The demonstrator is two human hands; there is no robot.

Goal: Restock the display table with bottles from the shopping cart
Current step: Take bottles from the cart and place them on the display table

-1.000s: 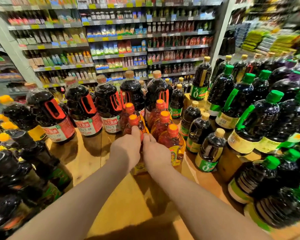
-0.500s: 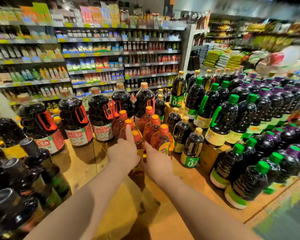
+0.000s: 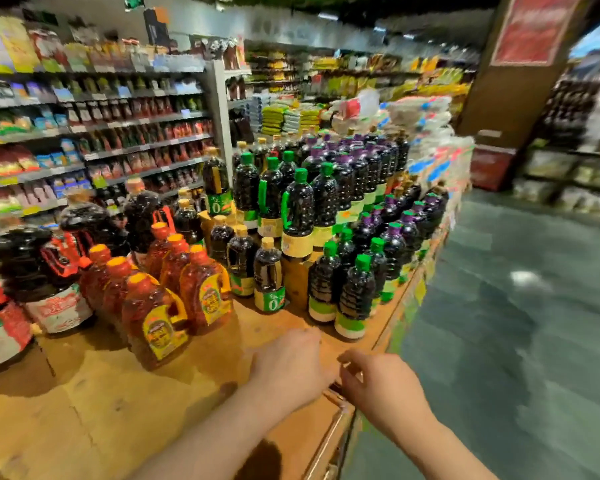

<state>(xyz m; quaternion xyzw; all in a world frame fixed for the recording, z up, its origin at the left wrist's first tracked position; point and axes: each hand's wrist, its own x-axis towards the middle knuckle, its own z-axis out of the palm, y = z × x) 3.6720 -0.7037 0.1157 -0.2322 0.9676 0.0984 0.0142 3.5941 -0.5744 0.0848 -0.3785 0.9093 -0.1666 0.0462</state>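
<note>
A wooden display table point(image 3: 84, 403) carries many bottles. An amber bottle with an orange cap and a yellow label point(image 3: 155, 322) stands at the front of a cluster of like bottles point(image 3: 201, 289). Both my hands are off the bottles and hold nothing. My left hand point(image 3: 288, 367) hovers over the table's near right corner, fingers loosely curled. My right hand point(image 3: 383, 382) hangs just past the table edge, fingers relaxed. No shopping cart is in view.
Dark green-capped bottles point(image 3: 355, 296) and purple-capped ones point(image 3: 361, 174) fill the table's right side; big red-handled jugs point(image 3: 45, 275) stand at the left. Stocked shelves point(image 3: 94, 133) rise behind. A grey-green aisle floor point(image 3: 516, 323) opens to the right.
Both hands have let go of the amber bottle and drawn back toward the table's near right corner. My view has swung to the right, toward the aisle.
</note>
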